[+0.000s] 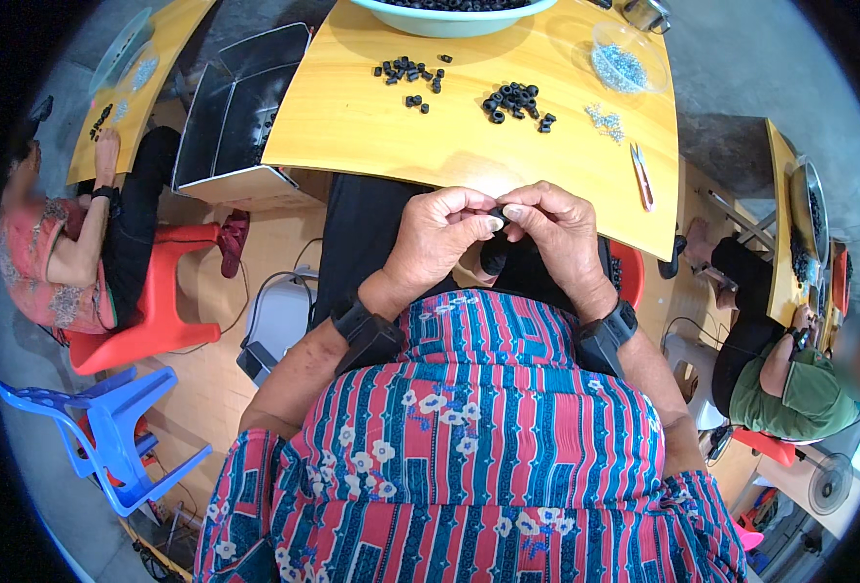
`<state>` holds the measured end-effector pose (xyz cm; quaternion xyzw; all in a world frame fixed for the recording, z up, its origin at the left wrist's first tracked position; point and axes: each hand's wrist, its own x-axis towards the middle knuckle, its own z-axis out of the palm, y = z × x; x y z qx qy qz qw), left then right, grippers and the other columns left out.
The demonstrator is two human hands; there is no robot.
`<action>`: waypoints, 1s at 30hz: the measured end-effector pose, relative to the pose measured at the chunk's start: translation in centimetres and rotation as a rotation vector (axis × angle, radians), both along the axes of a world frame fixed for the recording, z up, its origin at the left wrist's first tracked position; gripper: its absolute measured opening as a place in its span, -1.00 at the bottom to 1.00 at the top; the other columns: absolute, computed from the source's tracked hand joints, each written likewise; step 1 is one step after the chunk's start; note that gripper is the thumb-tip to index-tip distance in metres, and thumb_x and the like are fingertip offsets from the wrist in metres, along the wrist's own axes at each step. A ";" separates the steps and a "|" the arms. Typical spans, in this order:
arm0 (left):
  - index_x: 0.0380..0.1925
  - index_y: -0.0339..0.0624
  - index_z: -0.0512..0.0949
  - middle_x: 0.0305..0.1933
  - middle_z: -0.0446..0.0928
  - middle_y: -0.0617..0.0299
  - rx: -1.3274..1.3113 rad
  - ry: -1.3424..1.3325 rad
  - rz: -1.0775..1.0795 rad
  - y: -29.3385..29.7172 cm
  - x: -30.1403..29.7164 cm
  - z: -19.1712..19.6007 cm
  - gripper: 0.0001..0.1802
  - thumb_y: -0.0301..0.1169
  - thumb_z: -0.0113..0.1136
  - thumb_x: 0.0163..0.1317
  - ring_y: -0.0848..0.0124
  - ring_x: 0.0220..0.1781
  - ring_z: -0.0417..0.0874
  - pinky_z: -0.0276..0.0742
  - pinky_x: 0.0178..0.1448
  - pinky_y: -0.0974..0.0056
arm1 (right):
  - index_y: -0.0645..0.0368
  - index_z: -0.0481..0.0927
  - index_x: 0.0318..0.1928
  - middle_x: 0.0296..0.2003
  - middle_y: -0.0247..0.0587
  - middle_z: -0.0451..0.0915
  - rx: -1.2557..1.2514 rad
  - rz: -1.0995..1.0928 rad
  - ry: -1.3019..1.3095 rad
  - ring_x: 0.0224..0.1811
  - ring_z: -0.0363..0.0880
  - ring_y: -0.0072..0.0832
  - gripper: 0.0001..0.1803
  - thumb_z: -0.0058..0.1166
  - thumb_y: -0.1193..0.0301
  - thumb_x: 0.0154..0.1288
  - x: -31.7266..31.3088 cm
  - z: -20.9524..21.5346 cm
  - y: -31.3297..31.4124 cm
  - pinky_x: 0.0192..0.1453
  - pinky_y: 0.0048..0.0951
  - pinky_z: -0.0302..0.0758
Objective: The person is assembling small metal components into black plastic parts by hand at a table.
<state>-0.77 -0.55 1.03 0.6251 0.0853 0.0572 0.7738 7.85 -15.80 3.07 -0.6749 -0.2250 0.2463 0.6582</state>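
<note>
Hands are meeting above the lap, just below the near edge of the yellow table (371, 126). From the head view, the left hand (439, 238) and right hand (556, 233) are both pinching one small black ring (497, 211) between fingertips. It looks light, hard and easy to drop, so holding its sides seems best. More black rings (515, 100) are lying on the table, beside small scissors (641, 177).

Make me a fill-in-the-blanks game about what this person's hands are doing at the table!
1. Both hands, the left hand and the right hand, pinch one small ____ ring between them.
2. More loose rings lie on the ____ table.
3. The small scissors lie on the person's ____ side.
4. Each wrist wears a black ____.

Missing words: black; yellow; right; band
</note>
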 end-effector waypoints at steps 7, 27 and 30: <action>-0.22 -0.41 0.55 -0.25 0.60 0.18 0.042 -0.018 0.003 -0.1 -0.1 0.0 -0.83 -0.60 0.20 0.15 0.53 -0.21 0.60 0.56 -0.08 0.44 | 0.31 0.64 -0.31 -0.45 -0.25 0.61 -0.011 0.024 0.092 -0.48 0.52 -0.63 -0.91 0.09 0.56 0.24 0.3 0.3 -0.3 -0.37 -0.60 0.50; -0.31 -0.32 0.62 -0.36 0.50 0.26 0.369 -0.137 0.095 0.1 0.4 0.8 -0.84 -0.60 0.25 0.04 0.55 -0.36 0.53 0.46 -0.25 0.48 | 0.28 0.54 -0.20 -0.50 -0.34 0.53 -0.072 0.262 0.568 -0.50 0.49 -0.61 -0.70 0.00 0.25 0.37 1.6 0.0 -0.5 -0.31 -0.51 0.58; -0.31 -0.32 0.62 -0.36 0.50 0.25 0.425 -0.166 0.110 0.1 0.4 0.9 -0.83 -0.61 0.25 0.03 0.54 -0.36 0.54 0.46 -0.27 0.47 | 0.27 0.52 -0.21 -0.49 -0.36 0.51 -0.056 0.306 0.549 -0.49 0.48 -0.61 -0.71 0.00 0.25 0.38 1.8 -0.4 -0.5 -0.28 -0.53 0.57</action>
